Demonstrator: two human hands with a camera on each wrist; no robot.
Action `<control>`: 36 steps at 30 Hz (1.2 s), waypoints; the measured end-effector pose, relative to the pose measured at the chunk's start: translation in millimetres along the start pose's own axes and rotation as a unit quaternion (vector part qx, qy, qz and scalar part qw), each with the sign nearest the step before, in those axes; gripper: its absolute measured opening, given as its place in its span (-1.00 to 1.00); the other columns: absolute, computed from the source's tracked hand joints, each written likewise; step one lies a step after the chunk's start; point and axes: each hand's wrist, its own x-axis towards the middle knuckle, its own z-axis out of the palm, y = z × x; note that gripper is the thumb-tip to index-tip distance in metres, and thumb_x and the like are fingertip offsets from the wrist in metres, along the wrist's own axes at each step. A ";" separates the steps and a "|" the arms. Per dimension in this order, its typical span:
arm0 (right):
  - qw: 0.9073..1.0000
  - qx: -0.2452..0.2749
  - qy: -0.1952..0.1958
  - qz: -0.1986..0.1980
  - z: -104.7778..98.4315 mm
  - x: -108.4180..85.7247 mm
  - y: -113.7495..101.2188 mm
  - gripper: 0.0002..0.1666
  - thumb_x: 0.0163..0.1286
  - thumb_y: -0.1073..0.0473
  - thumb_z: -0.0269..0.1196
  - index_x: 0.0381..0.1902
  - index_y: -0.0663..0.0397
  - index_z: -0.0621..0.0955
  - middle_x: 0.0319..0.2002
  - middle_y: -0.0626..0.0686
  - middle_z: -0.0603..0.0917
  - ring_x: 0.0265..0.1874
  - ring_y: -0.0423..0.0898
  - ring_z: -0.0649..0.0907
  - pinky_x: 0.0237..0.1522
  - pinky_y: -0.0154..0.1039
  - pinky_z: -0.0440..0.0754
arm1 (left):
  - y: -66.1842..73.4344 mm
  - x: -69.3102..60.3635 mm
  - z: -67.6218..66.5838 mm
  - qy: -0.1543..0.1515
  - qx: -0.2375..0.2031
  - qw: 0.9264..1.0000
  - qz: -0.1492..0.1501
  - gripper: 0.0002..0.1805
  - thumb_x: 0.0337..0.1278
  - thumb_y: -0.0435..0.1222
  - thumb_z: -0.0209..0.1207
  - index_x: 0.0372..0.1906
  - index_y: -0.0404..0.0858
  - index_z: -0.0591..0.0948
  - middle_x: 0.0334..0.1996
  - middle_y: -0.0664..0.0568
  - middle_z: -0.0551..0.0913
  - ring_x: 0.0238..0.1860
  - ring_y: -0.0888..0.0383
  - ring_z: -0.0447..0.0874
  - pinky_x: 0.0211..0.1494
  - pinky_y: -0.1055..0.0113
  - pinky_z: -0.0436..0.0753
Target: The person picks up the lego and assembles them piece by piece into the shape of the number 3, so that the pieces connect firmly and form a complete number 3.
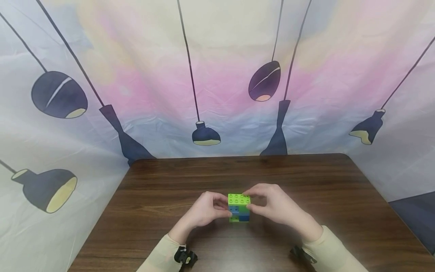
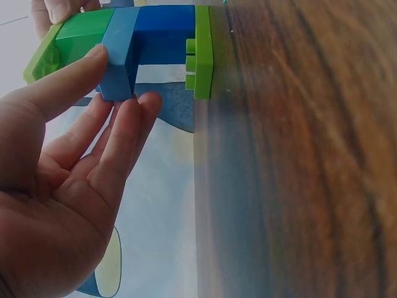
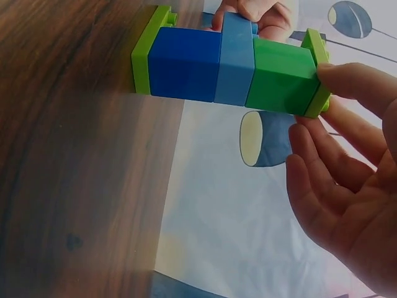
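A small stack of toy building bricks stands on the brown table (image 1: 163, 189) between both hands. Its bottom is a lime green plate (image 3: 142, 59), with a dark blue brick (image 3: 185, 62) on it. Above these come a light blue brick (image 3: 236, 65), a green brick (image 3: 281, 74) and, on top, a studded lime plate (image 1: 239, 199). My left hand (image 1: 207, 209) pinches the light blue brick, which juts out on that side, between thumb and fingers. With thumb and fingertips my right hand (image 1: 276, 204) grips the top lime plate at its right side.
Behind the table hangs a pastel cloth (image 1: 224, 87) printed with dark lamps. Black wrist devices (image 1: 185, 257) are worn on both sleeves. The table's far edge (image 1: 238, 156) runs along the cloth.
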 end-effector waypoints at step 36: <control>0.996 -0.079 0.019 -0.025 2.0 -1.3 -7.3 -0.63 0.40 0.06 0.52 0.12 -0.01 0.81 -0.03 -0.15 0.78 -0.06 -0.22 0.74 -0.03 -0.17 0.75 | 0.3 -0.2 0.3 0.001 0.010 1.000 0.003 -0.70 0.22 -0.25 0.54 0.02 -0.23 0.80 -0.18 0.13 0.82 -0.13 0.19 0.81 -0.08 0.30 0.76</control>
